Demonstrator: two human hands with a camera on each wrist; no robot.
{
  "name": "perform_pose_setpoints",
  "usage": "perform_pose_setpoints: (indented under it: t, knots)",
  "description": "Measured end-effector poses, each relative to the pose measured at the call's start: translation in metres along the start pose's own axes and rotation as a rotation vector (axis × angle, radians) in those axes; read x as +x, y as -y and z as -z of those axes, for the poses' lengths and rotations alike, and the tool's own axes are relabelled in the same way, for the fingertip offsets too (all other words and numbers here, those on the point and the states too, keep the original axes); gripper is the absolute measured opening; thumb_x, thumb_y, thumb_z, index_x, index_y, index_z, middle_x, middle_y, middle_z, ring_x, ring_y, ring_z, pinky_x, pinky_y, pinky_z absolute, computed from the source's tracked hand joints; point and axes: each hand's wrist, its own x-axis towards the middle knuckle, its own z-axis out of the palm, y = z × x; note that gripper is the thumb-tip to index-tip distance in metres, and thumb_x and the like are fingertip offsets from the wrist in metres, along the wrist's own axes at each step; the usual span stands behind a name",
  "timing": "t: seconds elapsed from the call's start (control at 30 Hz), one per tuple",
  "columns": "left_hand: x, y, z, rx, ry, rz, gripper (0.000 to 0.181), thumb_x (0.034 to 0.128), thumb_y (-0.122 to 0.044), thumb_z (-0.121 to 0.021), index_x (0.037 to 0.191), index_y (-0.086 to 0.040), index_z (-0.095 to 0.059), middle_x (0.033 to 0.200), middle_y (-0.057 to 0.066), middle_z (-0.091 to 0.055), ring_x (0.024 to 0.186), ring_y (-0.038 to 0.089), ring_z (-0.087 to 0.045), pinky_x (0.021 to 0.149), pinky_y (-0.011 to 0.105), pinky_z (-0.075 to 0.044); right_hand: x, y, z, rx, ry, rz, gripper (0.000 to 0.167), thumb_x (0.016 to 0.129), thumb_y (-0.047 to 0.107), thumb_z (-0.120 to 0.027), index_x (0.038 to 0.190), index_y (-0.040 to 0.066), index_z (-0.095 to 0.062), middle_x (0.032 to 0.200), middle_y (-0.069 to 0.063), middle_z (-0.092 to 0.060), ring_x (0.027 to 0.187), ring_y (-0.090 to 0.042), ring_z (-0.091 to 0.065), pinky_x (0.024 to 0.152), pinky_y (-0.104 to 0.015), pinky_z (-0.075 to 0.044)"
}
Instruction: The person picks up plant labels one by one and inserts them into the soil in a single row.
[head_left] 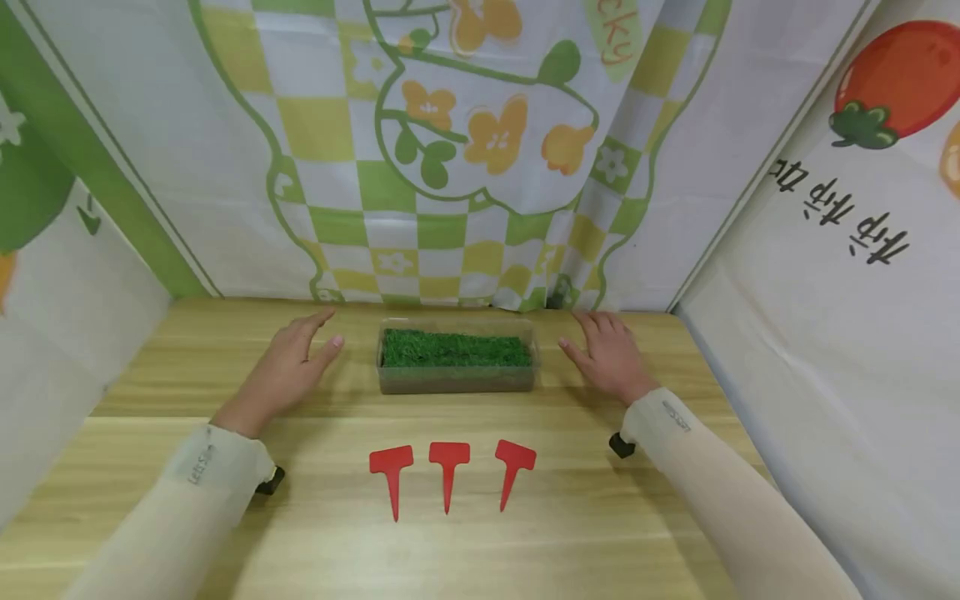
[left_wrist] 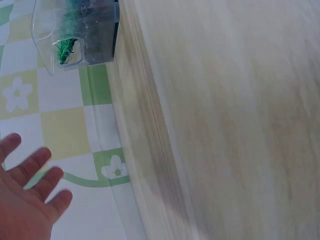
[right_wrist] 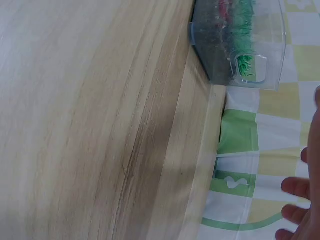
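Head view: box [head_left: 456, 382] flanked by left hand [head_left: 288, 362] and right hand [head_left: 611, 358], both spread.
Box is set near the far edge of the table [head_left: 577, 517], just before the curtain [head_left: 450, 229]; green grass [head_left: 450, 351] is contained inside. Hands are held apart from box, fingers loosely extended, thumbs turned inward; whether table is touched cannot be told. Three red tags [head_left: 449, 453] are laid in a row on box's near side, stems pointed away from it.
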Motion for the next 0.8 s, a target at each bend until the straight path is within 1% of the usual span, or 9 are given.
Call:
perform_pose_setpoints:
  t: [0.07,0.13,0.27,0.4,0.5,0.63,0.7,0.8]
  knots:
    - [0.000,-0.001,0.000,-0.062,0.003,-0.008,0.066,0.1069,-0.048,-0.037,0.159,-0.010,-0.026,0.154,0.027,-0.036,0.143,0.049,-0.028,0.111,0.069,-0.024,0.000,0.002,0.001,0.005,-0.002,0.016,0.071,0.104,0.058,-0.038,0.154,0.008,-0.037,0.149,-0.021,-0.045,0.140,-0.040,-0.037,0.112,-0.063,-0.030]
    - [0.001,-0.002,-0.002,-0.101,0.002,-0.020,0.064,0.1071,-0.047,-0.039,0.159,-0.010,-0.027,0.154,0.025,-0.037,0.143,0.047,-0.030,0.112,0.067,-0.025,0.000,0.004,0.002,0.016,0.001,0.035,0.069,0.104,0.056,-0.039,0.154,0.009,-0.036,0.150,-0.020,-0.045,0.140,-0.040,-0.037,0.113,-0.062,-0.030]
    - [0.000,-0.005,-0.006,-0.149,-0.003,-0.038,0.062,0.1071,-0.044,-0.041,0.158,-0.010,-0.029,0.155,0.023,-0.036,0.143,0.043,-0.033,0.112,0.065,-0.026,0.001,0.006,-0.001,0.036,-0.005,0.076,0.067,0.105,0.054,-0.039,0.154,0.009,-0.037,0.150,-0.020,-0.045,0.140,-0.041,-0.037,0.111,-0.064,-0.031]
    - [0.000,-0.009,-0.009,-0.179,0.009,-0.034,0.063,0.1068,-0.045,-0.041,0.158,-0.011,-0.029,0.156,0.022,-0.036,0.143,0.042,-0.034,0.112,0.065,-0.028,0.003,0.010,-0.004,0.068,-0.010,0.119,0.064,0.105,0.052,-0.040,0.153,0.009,-0.039,0.149,-0.018,-0.047,0.139,-0.041,-0.039,0.110,-0.065,-0.032]
    - [0.000,-0.010,-0.013,-0.188,0.025,-0.028,0.064,0.1062,-0.048,-0.041,0.159,-0.014,-0.028,0.155,0.021,-0.037,0.142,0.042,-0.035,0.111,0.066,-0.030,0.004,0.015,-0.004,0.081,0.006,0.141,0.062,0.105,0.050,-0.041,0.152,0.009,-0.040,0.148,-0.017,-0.049,0.139,-0.040,-0.040,0.110,-0.064,-0.033]
    - [0.000,-0.011,-0.017,-0.187,0.059,-0.024,0.066,0.1054,-0.052,-0.039,0.160,-0.016,-0.027,0.156,0.021,-0.037,0.143,0.043,-0.035,0.110,0.067,-0.030,0.003,0.021,-0.005,0.095,0.027,0.149,0.061,0.105,0.048,-0.043,0.152,0.009,-0.042,0.146,-0.016,-0.051,0.138,-0.039,-0.042,0.111,-0.062,-0.033]
    - [0.001,-0.012,-0.019,-0.178,0.086,-0.017,0.068,0.1046,-0.054,-0.040,0.160,-0.016,-0.026,0.158,0.018,-0.036,0.144,0.042,-0.033,0.111,0.067,-0.029,0.003,0.023,-0.005,0.105,0.030,0.153,0.060,0.105,0.046,-0.044,0.151,0.008,-0.043,0.144,-0.016,-0.053,0.137,-0.039,-0.043,0.112,-0.061,-0.033]
    - [0.003,-0.013,-0.023,-0.158,0.151,-0.007,0.069,0.1041,-0.053,-0.042,0.160,-0.017,-0.025,0.162,0.015,-0.030,0.148,0.041,-0.027,0.114,0.066,-0.026,0.004,0.026,-0.007,0.115,0.030,0.169,0.057,0.105,0.041,-0.048,0.151,0.006,-0.043,0.142,-0.018,-0.055,0.135,-0.039,-0.045,0.112,-0.060,-0.033]
